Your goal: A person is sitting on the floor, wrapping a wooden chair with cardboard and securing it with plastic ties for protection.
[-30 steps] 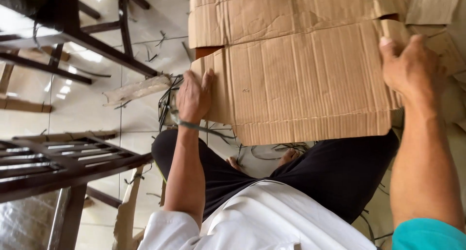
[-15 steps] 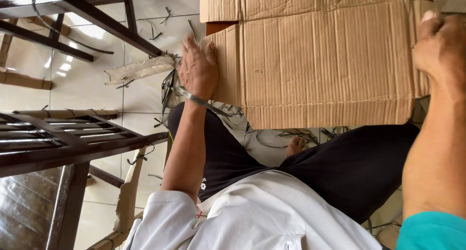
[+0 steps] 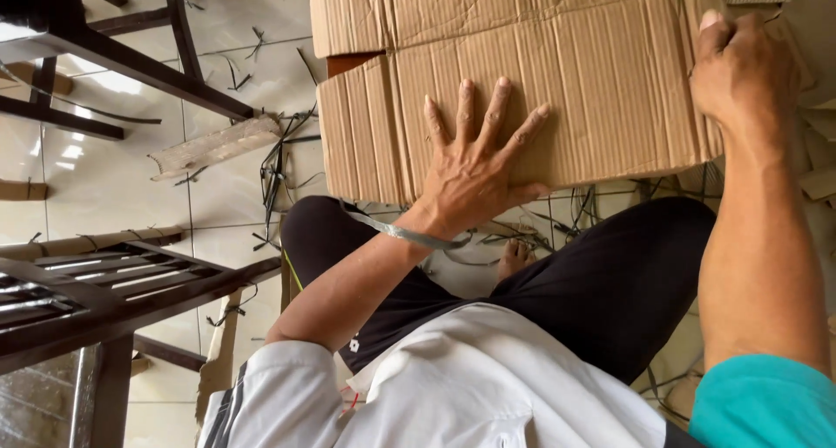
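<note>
The floor [image 3: 131, 178] is pale glossy tile with dark grout lines, littered with thin black strap offcuts [image 3: 279, 174] and a torn strip of cardboard [image 3: 213, 148] at about nine o'clock from the left hand. Dark wooden furniture frames stand at ten o'clock [image 3: 113, 52] and at eight o'clock [image 3: 122, 287] in the view, the lower one slatted. The corrugated cardboard sheet [image 3: 601, 100] fills the top of the view from twelve to two o'clock, brown, ribbed with vertical flutes, creased and dented along its upper flap (a fold line runs across it). The left hand [image 3: 475, 165] lies flat on the sheet with fingers spread wide, palm pressed down near its lower edge, a grey band [image 3: 405, 233] round the wrist. The right hand [image 3: 740, 65] is at two o'clock, fingers curled over the sheet's right edge, gripping it. Below, the person's black trousers [image 3: 610, 282], white shirt [image 3: 488, 387] and a teal sleeve [image 3: 762, 404] show, with a bare foot [image 3: 515, 258] at six o'clock from the left hand.
</note>
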